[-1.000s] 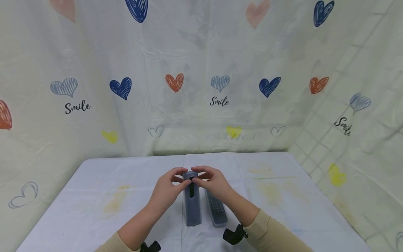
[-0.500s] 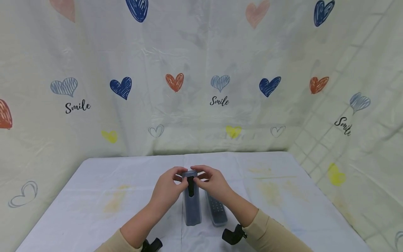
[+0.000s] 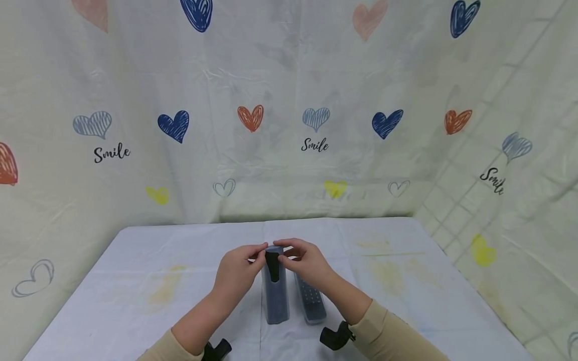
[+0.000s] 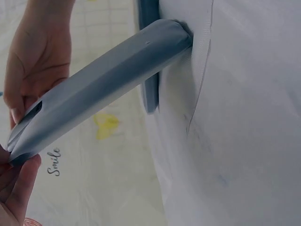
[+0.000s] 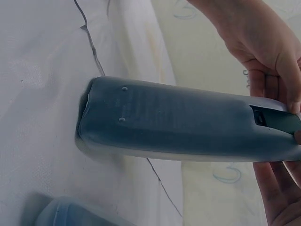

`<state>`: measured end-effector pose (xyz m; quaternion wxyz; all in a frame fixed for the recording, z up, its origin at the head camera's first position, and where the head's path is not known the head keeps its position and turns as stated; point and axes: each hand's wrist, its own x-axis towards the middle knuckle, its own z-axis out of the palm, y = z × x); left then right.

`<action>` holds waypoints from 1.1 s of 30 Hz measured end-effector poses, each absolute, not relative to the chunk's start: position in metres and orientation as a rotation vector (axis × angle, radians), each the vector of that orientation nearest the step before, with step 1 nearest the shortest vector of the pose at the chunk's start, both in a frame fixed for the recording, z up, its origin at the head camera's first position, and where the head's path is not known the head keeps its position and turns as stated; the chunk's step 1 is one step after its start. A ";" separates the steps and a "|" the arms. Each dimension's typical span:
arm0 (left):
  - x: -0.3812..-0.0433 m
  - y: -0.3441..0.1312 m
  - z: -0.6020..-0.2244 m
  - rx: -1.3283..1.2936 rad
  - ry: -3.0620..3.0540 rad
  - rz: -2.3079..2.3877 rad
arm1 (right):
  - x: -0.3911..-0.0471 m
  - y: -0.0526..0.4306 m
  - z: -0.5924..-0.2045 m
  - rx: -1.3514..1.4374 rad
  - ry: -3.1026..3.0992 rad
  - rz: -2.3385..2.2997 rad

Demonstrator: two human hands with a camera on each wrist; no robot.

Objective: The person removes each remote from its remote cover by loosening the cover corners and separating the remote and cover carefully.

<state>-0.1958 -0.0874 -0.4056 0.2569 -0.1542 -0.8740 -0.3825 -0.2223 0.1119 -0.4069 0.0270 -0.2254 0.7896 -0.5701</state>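
A remote control in a grey-blue translucent sleeve (image 3: pixel 276 303) stands tilted between the hands, its lower end at the white cloth and its upper end raised. A dark cutout (image 3: pixel 273 265) shows near its top; in the right wrist view the dark remote (image 5: pixel 282 120) shows through it. My left hand (image 3: pixel 236 273) pinches the sleeve's upper left edge between thumb and fingers. On the other side, my right hand (image 3: pixel 310 261) holds the upper right edge, thumb beside the cutout. Some fingertips are hidden behind the sleeve.
To the right lies a second sleeved remote (image 3: pixel 311 302), its buttons facing up. A white cloth (image 3: pixel 370 311) with yellowish stains covers the table. Behind hangs a curtain (image 3: pixel 280 170) printed with hearts. Black wrist mounts (image 3: pixel 335 337) sit at the sleeves.
My left thumb has shifted up and left, off the cutout, and more of the dark area shows near the top. The right hand and the second remote have hardly moved.
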 end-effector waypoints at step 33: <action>-0.223 -0.119 -0.414 -0.413 -2.446 -2.174 | -0.219 0.113 -0.402 -0.805 2.378 -1.713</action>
